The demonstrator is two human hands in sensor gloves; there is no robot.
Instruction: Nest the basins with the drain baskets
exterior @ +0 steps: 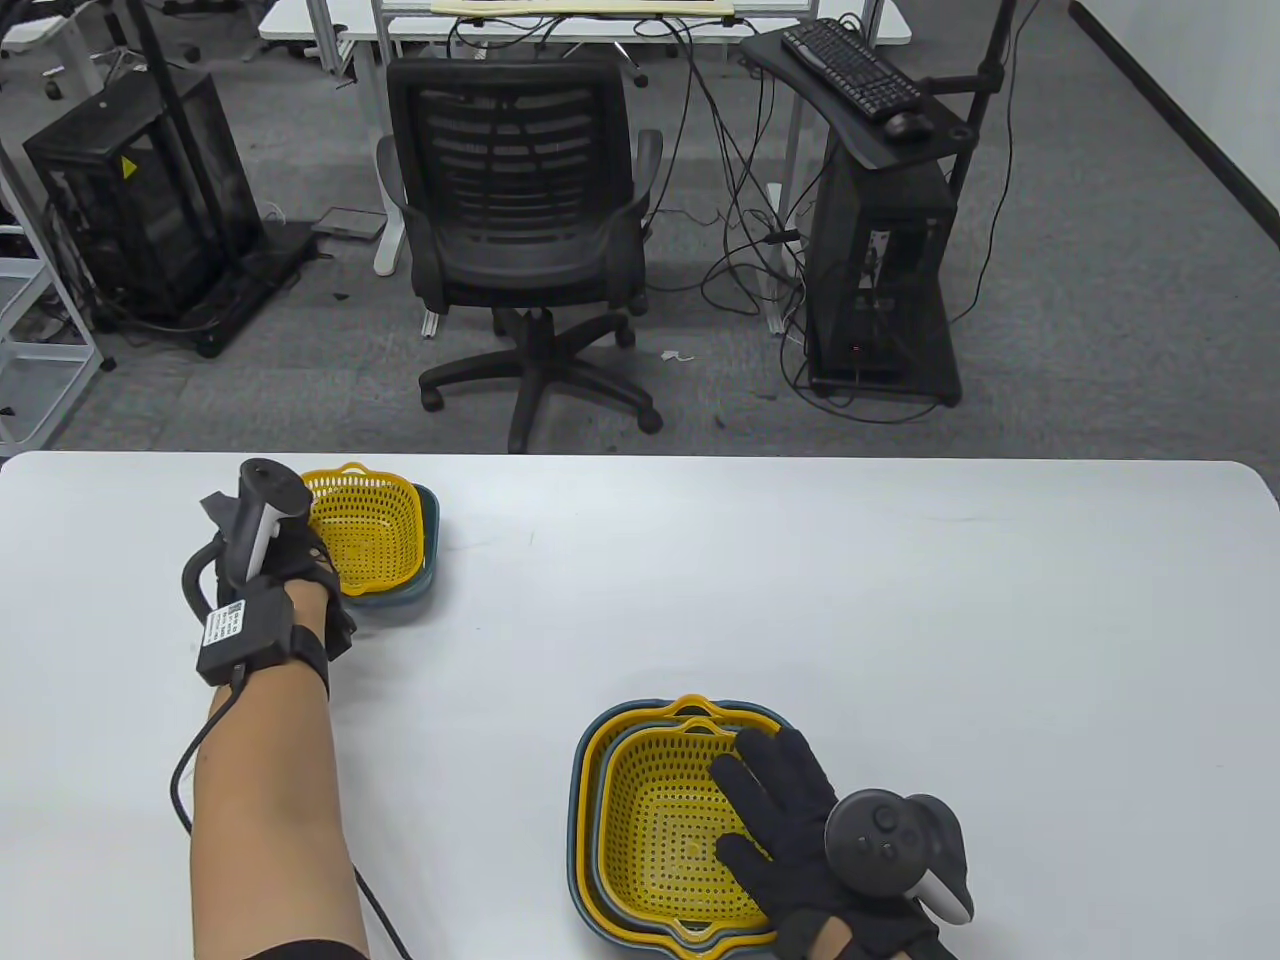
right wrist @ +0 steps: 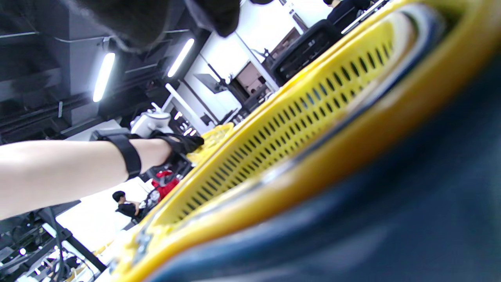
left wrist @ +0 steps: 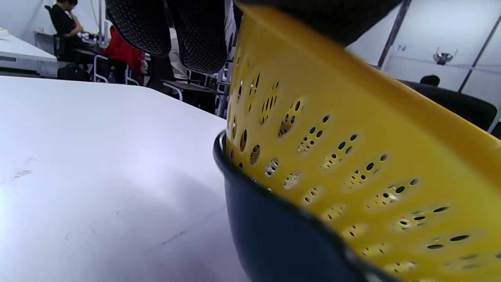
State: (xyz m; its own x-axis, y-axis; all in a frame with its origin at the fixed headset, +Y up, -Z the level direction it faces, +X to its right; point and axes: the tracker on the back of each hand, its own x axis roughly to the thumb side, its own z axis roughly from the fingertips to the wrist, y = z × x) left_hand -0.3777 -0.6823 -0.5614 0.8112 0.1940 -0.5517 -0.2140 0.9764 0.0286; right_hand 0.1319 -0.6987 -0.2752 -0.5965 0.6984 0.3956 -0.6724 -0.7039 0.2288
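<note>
A small yellow drain basket (exterior: 365, 530) sits tilted in a small dark blue basin (exterior: 428, 575) at the table's left. My left hand (exterior: 325, 585) grips the basket's near rim; in the left wrist view my fingers (left wrist: 195, 35) curl over the basket (left wrist: 332, 129), which leans inside the basin (left wrist: 274, 235). At the front, a larger yellow basket (exterior: 660, 820) lies in a stack of yellow and blue rims, the outermost a blue basin (exterior: 576, 800). My right hand (exterior: 765, 810) rests spread on that basket's right side. In the right wrist view the basket (right wrist: 293, 117) and basin (right wrist: 391, 235) are blurred.
The white table (exterior: 800, 600) stretches bare to the right and between the two sets. Beyond its far edge stand an office chair (exterior: 520, 230) and a computer stand (exterior: 880, 270). A cable (exterior: 180, 780) trails from my left wrist.
</note>
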